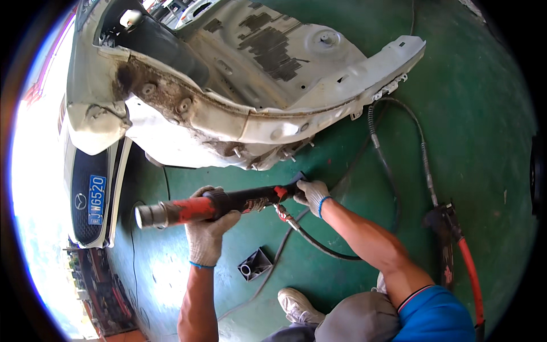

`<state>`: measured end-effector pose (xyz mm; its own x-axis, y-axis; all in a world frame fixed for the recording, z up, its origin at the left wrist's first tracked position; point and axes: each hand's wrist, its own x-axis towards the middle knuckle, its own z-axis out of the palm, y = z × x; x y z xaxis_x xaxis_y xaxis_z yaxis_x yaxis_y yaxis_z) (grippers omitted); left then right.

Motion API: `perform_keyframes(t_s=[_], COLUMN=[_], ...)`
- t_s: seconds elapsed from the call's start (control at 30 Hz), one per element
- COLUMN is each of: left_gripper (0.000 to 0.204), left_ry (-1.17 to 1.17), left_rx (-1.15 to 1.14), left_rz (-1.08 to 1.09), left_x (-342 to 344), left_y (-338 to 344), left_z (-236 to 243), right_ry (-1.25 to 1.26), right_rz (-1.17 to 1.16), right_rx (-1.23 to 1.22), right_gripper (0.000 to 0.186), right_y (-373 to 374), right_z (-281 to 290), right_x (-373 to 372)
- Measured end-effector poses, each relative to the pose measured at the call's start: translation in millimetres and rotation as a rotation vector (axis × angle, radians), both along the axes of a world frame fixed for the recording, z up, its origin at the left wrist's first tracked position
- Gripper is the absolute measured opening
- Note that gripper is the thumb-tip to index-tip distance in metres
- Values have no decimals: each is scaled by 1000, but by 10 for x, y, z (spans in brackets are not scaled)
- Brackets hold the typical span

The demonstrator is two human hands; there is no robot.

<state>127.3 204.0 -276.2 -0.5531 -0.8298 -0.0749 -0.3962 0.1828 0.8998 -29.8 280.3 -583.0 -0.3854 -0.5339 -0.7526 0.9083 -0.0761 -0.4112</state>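
Hydraulic ram tool (228, 204), long, black body with red section and a grey metal cylinder end, is held level above the green floor (473, 131), just below the stripped car body. Largest thing in view: white car body shell (239, 85), bare sheet metal, rust and grime along the lower edge, patchy dark residue on the upper panel, set on the floor at upper centre. A second white car (94, 194) with dark grille and blue plate is seen at the left edge, apart from the shell. Floor is painted green, worn in patches. A black hose (393, 188) is run from the tool's right end, looped over the floor toward a hand pump (447, 233) with red handle at the right, well apart from the tool. Person's grey trouser knee and white shoe (296, 305) are seen at the bottom edge, blue sleeve at lower right. A small black open box (254, 264) lies on the floor between the forearms, below the tool. Left hand (208, 228), in a white knit glove, is wrapped closed around the tool's middle, near the red section. Right hand (310, 195), also gloved, is closed on the tool's right end by the hose fitting.
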Motion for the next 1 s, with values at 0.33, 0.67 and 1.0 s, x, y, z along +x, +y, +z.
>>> perform_keyframes(t_s=[0.33,0.67,1.0], left_gripper=[54,53,54], left_ry=[-121,-187,-284], left_rx=[13,30,29], left_rz=[-65,-437,-570], left_x=[114,-410,-895], left_y=[-115,170,403], left_z=[310,222,183], right_ry=[-104,-337,-344], right_rz=[147,-143,-99], right_rx=[29,34,-40], right_gripper=[21,22,17], right_y=[755,1494,1839], right_z=[418,246,68], right_x=[473,780,762])
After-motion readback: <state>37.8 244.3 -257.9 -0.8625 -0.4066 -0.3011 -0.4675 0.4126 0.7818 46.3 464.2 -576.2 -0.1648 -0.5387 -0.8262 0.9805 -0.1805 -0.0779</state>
